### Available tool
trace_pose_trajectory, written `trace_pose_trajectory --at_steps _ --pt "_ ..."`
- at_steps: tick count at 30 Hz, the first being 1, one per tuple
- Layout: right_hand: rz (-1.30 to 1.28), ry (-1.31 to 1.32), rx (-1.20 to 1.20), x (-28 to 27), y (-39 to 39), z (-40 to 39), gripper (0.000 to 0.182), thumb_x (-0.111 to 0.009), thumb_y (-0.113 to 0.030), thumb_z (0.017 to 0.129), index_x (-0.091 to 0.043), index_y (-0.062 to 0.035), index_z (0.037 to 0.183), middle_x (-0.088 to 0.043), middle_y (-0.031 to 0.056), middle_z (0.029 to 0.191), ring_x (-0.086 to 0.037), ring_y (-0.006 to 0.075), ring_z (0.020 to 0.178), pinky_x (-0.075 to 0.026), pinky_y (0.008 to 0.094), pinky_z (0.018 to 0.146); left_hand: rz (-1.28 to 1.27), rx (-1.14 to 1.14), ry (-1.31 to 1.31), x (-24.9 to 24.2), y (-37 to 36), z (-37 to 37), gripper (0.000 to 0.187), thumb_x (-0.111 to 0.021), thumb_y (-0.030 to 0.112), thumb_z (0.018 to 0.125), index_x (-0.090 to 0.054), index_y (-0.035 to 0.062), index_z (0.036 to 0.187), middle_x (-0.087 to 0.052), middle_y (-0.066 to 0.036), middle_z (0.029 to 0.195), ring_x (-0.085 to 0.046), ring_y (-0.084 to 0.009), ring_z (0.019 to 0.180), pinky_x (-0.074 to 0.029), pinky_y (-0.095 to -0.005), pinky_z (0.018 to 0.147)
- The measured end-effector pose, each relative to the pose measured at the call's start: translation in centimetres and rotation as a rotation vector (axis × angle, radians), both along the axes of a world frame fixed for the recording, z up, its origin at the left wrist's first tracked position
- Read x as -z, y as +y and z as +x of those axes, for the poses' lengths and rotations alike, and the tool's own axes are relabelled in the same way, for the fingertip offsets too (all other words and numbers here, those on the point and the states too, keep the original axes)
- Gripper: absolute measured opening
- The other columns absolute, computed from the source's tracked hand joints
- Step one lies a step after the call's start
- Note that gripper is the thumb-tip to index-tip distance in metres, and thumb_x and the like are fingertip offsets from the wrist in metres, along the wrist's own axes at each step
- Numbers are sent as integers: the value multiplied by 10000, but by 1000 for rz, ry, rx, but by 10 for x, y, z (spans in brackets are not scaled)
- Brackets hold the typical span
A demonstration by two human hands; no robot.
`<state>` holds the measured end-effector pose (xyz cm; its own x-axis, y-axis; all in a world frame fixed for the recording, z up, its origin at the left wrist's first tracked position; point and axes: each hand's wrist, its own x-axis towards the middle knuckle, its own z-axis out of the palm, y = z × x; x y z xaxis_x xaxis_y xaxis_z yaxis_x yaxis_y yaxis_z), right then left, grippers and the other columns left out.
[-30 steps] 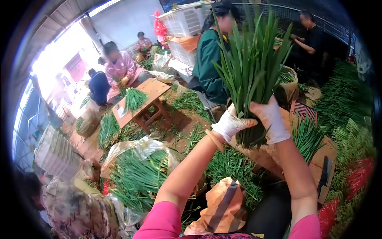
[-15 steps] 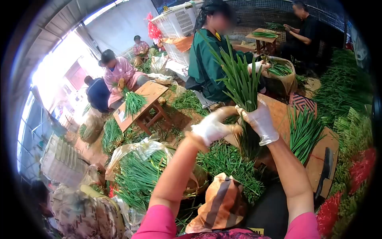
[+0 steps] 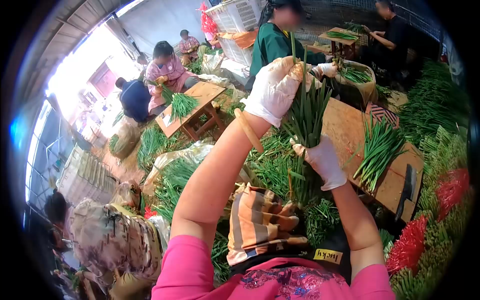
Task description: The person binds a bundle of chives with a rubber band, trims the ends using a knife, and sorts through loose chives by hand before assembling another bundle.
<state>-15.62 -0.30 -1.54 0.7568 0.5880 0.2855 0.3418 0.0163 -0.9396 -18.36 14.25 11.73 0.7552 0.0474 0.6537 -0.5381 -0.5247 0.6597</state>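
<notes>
A bunch of long green garlic chives (image 3: 309,120) stands upright in front of me. My right hand (image 3: 322,162), in a white glove, is closed around its lower part. My left hand (image 3: 276,90), also gloved and with a bangle at its wrist, is raised at the top of the bunch. Its fingers are curled on some chive stalks, partly hidden behind the hand. To the right, another chive bunch (image 3: 380,155) lies on a wooden board (image 3: 344,125), with a dark-bladed knife (image 3: 407,192) at the near end.
Loose greens (image 3: 275,175) cover the ground below my hands. An orange striped cloth (image 3: 260,225) lies over my lap. Chive piles (image 3: 432,110) and red ties (image 3: 407,245) are on the right. Several people work around me, one at a small wooden table (image 3: 200,100).
My left hand has risen from beside my right hand to the top of the bunch and closed there. My right hand keeps its hold, slightly lower. The view has shifted.
</notes>
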Motion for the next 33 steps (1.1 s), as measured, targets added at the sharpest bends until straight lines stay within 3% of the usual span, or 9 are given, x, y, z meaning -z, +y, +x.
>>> trace_pose_trajectory --at_steps 5,11,16,20,23,24,31,32,33 --pt "106 41 40 34 -7 -22 322 -702 -168 746 -640 -34 1032 -681 144 873 -652 273 794 -487 344 710 -323 474 11 7 -21 -3 398 -411 317 993 -556 -52 1029 -654 -159 945 -627 -204 886 -502 -339 819" --pt "178 65 92 61 -13 -30 342 -706 -199 750 -627 -11 1025 -681 120 896 -641 240 826 -485 341 758 -260 222 -153 10 -72 -30 574 -437 479 948 -537 -36 1182 -670 -119 952 -601 -155 951 -425 -287 893" --pt "179 253 -3 72 -20 -36 336 -689 -107 756 -608 -22 1071 -678 98 924 -631 204 817 -480 296 767 -413 238 34 21 -61 -22 268 -453 300 967 -560 60 913 -332 60 487 -252 -43 401 -235 -215 392" --pt "276 45 -6 95 -18 -39 329 -659 -85 764 -604 -45 1086 -663 130 890 -624 184 717 -499 284 692 -1305 362 231 5 -55 -25 264 -378 287 977 -512 94 859 -342 43 559 -292 -92 422 -239 -249 387" --pt "-157 -378 155 124 -26 -41 349 -655 -68 760 -588 -25 1099 -664 95 865 -605 123 707 -497 282 656 -989 870 51 -26 -22 -28 261 -299 251 969 -460 124 807 -307 49 566 -273 -86 442 -234 -261 390" --pt "-133 72 66 123 -31 -48 388 -682 -50 746 -568 7 1113 -665 74 872 -591 105 709 -490 276 640 -874 1046 -3 -46 1 -25 243 -285 219 959 -427 129 783 -292 57 563 -260 -84 444 -228 -261 389" --pt "-172 385 93 202 -30 -28 425 -698 -64 765 -543 46 1146 -652 89 944 -579 167 772 -465 264 719 -588 -79 -457 -164 180 -117 214 -387 304 890 -342 115 979 -240 -1 837 -204 -148 720 -185 -335 598" --pt "-74 297 149 185 -47 -35 383 -704 -108 761 -578 2 1106 -648 82 911 -575 163 749 -471 274 691 -447 -384 -469 -179 209 -146 250 -402 316 880 -330 113 1007 -233 -9 877 -197 -158 759 -179 -346 628" --pt "590 934 45 239 -47 -30 354 -732 -130 720 -617 -53 1046 -641 74 901 -589 156 749 -476 294 649 -303 -689 -439 -189 234 -173 290 -416 328 870 -318 111 1035 -225 -17 916 -189 -167 799 -173 -356 657"
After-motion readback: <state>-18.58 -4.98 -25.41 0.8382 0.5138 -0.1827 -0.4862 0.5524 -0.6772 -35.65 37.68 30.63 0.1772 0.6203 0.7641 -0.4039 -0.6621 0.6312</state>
